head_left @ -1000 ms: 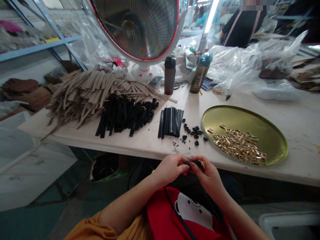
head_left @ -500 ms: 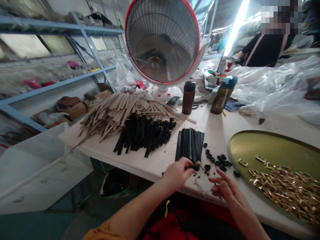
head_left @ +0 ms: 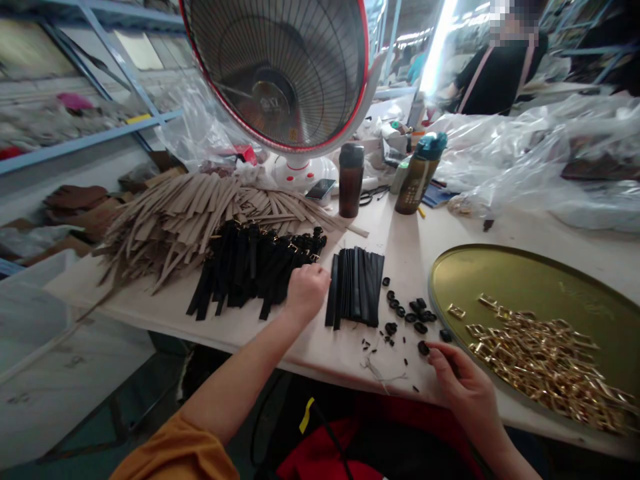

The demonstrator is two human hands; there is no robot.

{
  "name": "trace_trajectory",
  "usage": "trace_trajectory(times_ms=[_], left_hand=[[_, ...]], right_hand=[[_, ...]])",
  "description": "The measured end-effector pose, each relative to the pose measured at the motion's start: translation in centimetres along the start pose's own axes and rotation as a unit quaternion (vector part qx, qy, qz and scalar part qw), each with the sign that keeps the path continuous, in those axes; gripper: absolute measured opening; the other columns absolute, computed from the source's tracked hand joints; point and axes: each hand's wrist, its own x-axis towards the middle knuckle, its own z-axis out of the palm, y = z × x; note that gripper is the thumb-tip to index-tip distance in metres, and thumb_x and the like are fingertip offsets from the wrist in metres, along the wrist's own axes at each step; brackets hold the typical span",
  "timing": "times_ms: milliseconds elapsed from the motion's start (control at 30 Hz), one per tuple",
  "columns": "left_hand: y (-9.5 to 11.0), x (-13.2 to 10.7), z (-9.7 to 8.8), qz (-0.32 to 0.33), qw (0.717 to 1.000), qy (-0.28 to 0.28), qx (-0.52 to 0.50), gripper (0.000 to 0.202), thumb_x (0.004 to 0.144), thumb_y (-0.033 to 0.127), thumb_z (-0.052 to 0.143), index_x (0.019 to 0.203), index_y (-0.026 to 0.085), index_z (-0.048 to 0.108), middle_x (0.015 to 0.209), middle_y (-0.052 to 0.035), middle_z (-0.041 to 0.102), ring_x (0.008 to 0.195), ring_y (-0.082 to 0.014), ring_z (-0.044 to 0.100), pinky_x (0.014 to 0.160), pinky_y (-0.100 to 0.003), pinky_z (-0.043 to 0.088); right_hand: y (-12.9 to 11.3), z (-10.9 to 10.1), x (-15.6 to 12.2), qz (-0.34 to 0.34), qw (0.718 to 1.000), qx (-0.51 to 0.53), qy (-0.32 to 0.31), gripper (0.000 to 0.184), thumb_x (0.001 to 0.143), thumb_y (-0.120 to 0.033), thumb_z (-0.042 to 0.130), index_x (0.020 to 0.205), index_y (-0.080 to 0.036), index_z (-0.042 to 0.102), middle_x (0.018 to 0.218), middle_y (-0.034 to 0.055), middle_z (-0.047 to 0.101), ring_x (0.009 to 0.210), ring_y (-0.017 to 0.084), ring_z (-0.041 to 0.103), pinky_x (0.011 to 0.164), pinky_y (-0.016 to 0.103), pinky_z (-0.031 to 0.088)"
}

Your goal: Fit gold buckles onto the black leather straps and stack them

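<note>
My left hand (head_left: 309, 290) is closed at the gap between a pile of black buckled straps (head_left: 245, 267) and a stack of flat black strips (head_left: 359, 287). Its fingertips are turned away, so whatever they hold is hidden. My right hand (head_left: 463, 377) pinches a small black loop (head_left: 423, 348) between thumb and finger, close to the table surface. Several more black loops (head_left: 411, 318) lie scattered beyond it, to the right of the strip stack. Small black scraps and pale threads (head_left: 383, 373) lie between my hands near the table edge.
A gold-green oval tray (head_left: 505, 267) on the right holds many gold buckles (head_left: 550, 367). Long beige strips (head_left: 185, 207) are heaped at the left. Behind stand a fan (head_left: 280, 80), a dark bottle (head_left: 351, 183) and a teal-lidded bottle (head_left: 419, 177). A person (head_left: 500, 73) is farther back.
My left hand has moved away from the near edge, up and left to the strap pile. My right hand, open before, now pinches a black loop. The view has shifted right.
</note>
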Motion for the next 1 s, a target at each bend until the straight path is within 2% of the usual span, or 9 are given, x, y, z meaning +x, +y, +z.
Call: trace_trajectory(times_ms=[133,233,333,500,633,700,800,933,1000], left_hand=[[4.6,-0.2,1.9,0.045,0.997,-0.060,-0.031,0.027,0.086,0.035,0.039,0.087,0.016,0.058,0.094,-0.0106,0.057,0.095,-0.0236,0.051,0.084,-0.037,0.035],[6.4,0.1,2.9,-0.024,0.992,-0.098,-0.073,0.032,0.078,0.041,0.050,0.091,0.012,0.057,0.093,-0.0143,0.060,0.091,-0.0262,0.055,0.079,-0.037,0.038],[6.7,0.5,3.1,-0.066,0.988,-0.107,-0.091,0.024,0.076,0.031,0.051,0.087,0.011,0.058,0.086,-0.0140,0.063,0.082,-0.0247,0.059,0.071,-0.034,0.041],[6.4,-0.9,1.5,-0.080,0.981,-0.088,-0.151,0.018,0.078,0.021,0.042,0.083,0.012,0.057,0.082,-0.0099,0.063,0.076,-0.0186,0.058,0.066,-0.027,0.041],[6.8,-6.0,-0.8,-0.024,0.967,-0.101,-0.233,0.017,0.078,0.025,0.043,0.080,0.014,0.056,0.074,-0.0025,0.061,0.067,-0.0116,0.054,0.060,-0.021,0.040],[7.2,-9.2,-1.6,0.010,0.913,-0.175,-0.368,0.018,0.077,0.029,0.046,0.077,0.014,0.055,0.068,0.0001,0.057,0.061,-0.0099,0.050,0.055,-0.019,0.038],[8.0,-12.7,-1.9,-0.014,0.839,-0.283,-0.464,0.015,0.074,0.028,0.050,0.075,0.013,0.054,0.064,0.0025,0.052,0.055,-0.0074,0.045,0.051,-0.018,0.036],[10.0,-13.6,-0.8,-0.069,0.724,-0.370,-0.578,0.021,0.074,0.027,0.051,0.091,0.014,0.049,0.073,0.0006,0.056,0.056,-0.0071,0.052,0.054,-0.019,0.040],[11.0,-13.0,-0.1,-0.062,0.711,-0.379,-0.589,0.020,0.080,0.031,0.044,0.090,0.015,0.047,0.072,0.0001,0.057,0.051,-0.0066,0.052,0.051,-0.019,0.039]], right_hand=[[0.0,0.0,-0.1,0.004,1.000,-0.006,0.002,0.030,0.078,-0.043,0.051,0.091,-0.018,0.062,0.079,0.0059,0.066,0.072,0.021,0.061,0.069,0.032,0.049],[0.0,0.0,0.0,-0.006,1.000,-0.008,0.013,0.030,0.078,-0.043,0.051,0.090,-0.018,0.062,0.077,0.0061,0.066,0.070,0.021,0.061,0.068,0.032,0.049],[-0.1,0.0,-0.1,-0.023,1.000,0.000,0.021,0.030,0.078,-0.043,0.051,0.088,-0.017,0.062,0.074,0.0055,0.065,0.068,0.020,0.060,0.066,0.032,0.048],[-0.4,0.2,0.1,-0.026,0.999,0.034,0.017,0.029,0.076,-0.043,0.053,0.086,-0.017,0.062,0.074,0.0049,0.064,0.069,0.019,0.058,0.067,0.033,0.047],[-1.1,-0.4,0.6,0.052,0.980,0.193,-0.018,0.041,0.076,-0.051,0.050,0.101,-0.018,0.054,0.072,0.0023,0.060,0.053,0.013,0.051,0.048,0.027,0.042],[-1.9,-1.1,0.6,0.095,0.947,0.307,-0.026,0.044,0.077,-0.055,0.047,0.104,-0.020,0.048,0.071,0.0002,0.058,0.046,0.010,0.045,0.040,0.023,0.036],[-3.4,-1.9,-0.3,0.125,0.918,0.376,-0.025,0.032,0.071,-0.048,0.060,0.084,-0.022,0.047,0.059,-0.0060,0.049,0.042,0.008,0.040,0.039,0.020,0.032],[-5.6,-1.0,-3.1,0.155,0.920,0.356,-0.056,0.031,0.070,-0.044,0.063,0.070,-0.022,0.041,0.048,-0.0096,0.040,0.039,0.007,0.036,0.039,0.020,0.030],[-6.4,-0.3,-4.2,0.155,0.935,0.307,-0.091,0.028,0.075,-0.046,0.056,0.072,-0.022,0.041,0.046,-0.0093,0.041,0.038,0.008,0.037,0.040,0.021,0.032]])
